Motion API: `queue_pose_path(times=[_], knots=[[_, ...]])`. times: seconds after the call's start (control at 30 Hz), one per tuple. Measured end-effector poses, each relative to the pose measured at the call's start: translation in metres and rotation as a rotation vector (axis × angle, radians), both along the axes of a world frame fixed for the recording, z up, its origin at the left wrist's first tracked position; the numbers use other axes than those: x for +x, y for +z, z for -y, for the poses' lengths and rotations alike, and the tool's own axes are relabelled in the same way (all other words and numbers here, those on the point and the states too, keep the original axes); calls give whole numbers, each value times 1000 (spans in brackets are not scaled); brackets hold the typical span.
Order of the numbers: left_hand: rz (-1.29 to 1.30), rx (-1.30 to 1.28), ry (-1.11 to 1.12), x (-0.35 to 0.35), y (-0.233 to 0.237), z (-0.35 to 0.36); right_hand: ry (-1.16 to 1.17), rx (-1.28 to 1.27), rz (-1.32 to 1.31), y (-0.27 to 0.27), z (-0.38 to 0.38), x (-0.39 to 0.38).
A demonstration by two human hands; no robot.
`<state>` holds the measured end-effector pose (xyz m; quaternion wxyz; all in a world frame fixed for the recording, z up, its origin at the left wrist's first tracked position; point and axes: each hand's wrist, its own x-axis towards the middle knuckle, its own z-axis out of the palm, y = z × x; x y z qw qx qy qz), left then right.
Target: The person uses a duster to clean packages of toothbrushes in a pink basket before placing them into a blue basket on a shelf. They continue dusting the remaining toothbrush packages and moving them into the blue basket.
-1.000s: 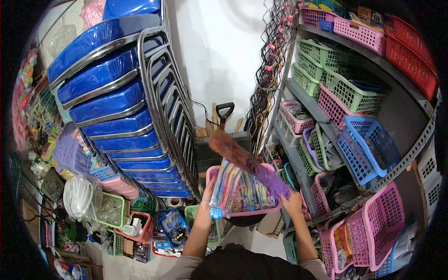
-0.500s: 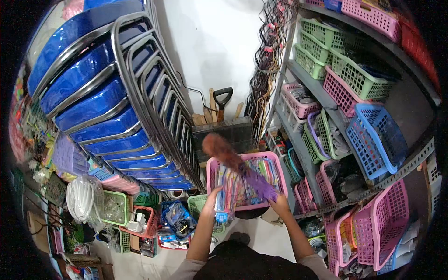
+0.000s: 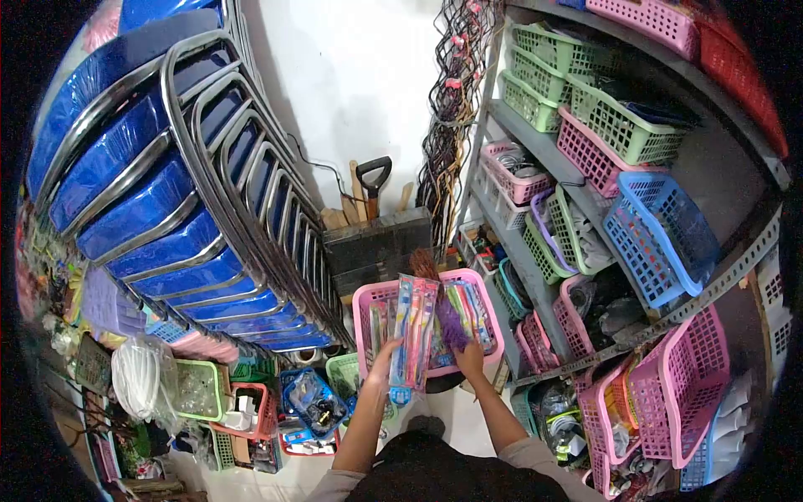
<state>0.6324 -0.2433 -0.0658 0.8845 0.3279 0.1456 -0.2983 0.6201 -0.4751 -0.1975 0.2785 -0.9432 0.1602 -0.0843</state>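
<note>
Toothbrush-like packs (image 3: 411, 326) are gripped in my left hand (image 3: 381, 366), tilted up over the left half of a pink basket (image 3: 362, 322). My right hand (image 3: 470, 360) is closed round the purple part of a brush or duster (image 3: 452, 328), whose brown bristly end (image 3: 425, 266) points up and away from me across the basket. More colourful packs (image 3: 471, 308) stand inside the basket, on its right side. The fingertips of both hands are partly hidden.
Stacked blue chairs (image 3: 167, 209) rise on the left. Shelves (image 3: 535, 138) with green, pink and blue baskets line the right. Beyond the pink basket is a dark box (image 3: 376, 247) with a black-handled tool (image 3: 373, 180). Small baskets (image 3: 314, 397) sit low at left.
The brush has moved down and now stands steeper over the basket, no longer blurred. The packs in my left hand are raised more upright. The whole view has shifted slightly.
</note>
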Motion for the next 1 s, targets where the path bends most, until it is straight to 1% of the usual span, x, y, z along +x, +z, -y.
queue_pose_path(times=[0.03, 0.1, 0.13, 0.17, 0.2, 0.23, 0.27, 0.3, 0.37, 0.4, 0.43, 0.5, 0.57, 0.6, 0.63, 0.67, 0.7, 0.73, 0.77, 0.83, 0.87, 0.9, 0.97, 1.0], knots=[[-3, -13, -23, 3, 1, 2, -6, -6, 9, -2, 3, 2], [-3, 3, -50, 6, 16, 10, 86, -124, -43, -13, 12, 5], [10, -10, -41, 6, 21, 17, 51, -257, 80, 12, 8, 0], [21, -22, -33, 7, 24, 24, 42, -264, 83, 44, 6, -1], [27, -28, -45, 8, 24, 30, 12, 31, 131, 78, 6, 0], [40, -48, -66, 12, 23, 37, -19, 326, 183, 100, 7, 2], [51, -69, -91, 13, 27, 45, -35, 421, 334, 112, 6, 0], [57, -72, -113, 14, 32, 53, -54, 415, 345, 124, 9, 0], [69, 10, -142, 7, 62, 69, -23, 819, 410, 174, 11, -8], [78, 8, -170, 6, 73, 77, -8, 735, 427, 204, 10, -16], [90, -4, -200, 5, 83, 86, -31, 727, 448, 218, 9, -24], [113, -17, -261, 5, 95, 103, 34, 607, 546, 239, 10, -38], [195, -134, -283, 4, 102, 122, 128, 670, 501, 258, 14, -55], [193, -168, -275, 1, 105, 134, 125, 588, 499, 268, 15, -64], [202, -174, -315, -4, 115, 146, 120, 505, 495, 279, 16, -74], [285, -214, -271, -11, 129, 157, 145, 406, 551, 288, 20, -81], [366, -257, -227, -14, 137, 168, 109, 390, 570, 297, 23, -90], [416, -300, -304, -3, 109, 179, 102, 299, 533, 306, 26, -99], [421, -312, -341, -12, 126, 190, 94, 209, 490, 316, 28, -107], [561, -457, -331, -34, 155, 208, 16, 178, 479, 331, 34, -120], [541, -521, -429, -34, 159, 217, -43, 112, 506, 334, 40, -124], [495, -518, -491, -32, 143, 229, -102, 46, 529, 337, 45, -129], [529, -511, -574, -40, 156, 246, -167, 39, 542, 344, 56, -137], [590, -480, -604, -39, 152, 256, -199, 69, 594, 341, 64, -139]])
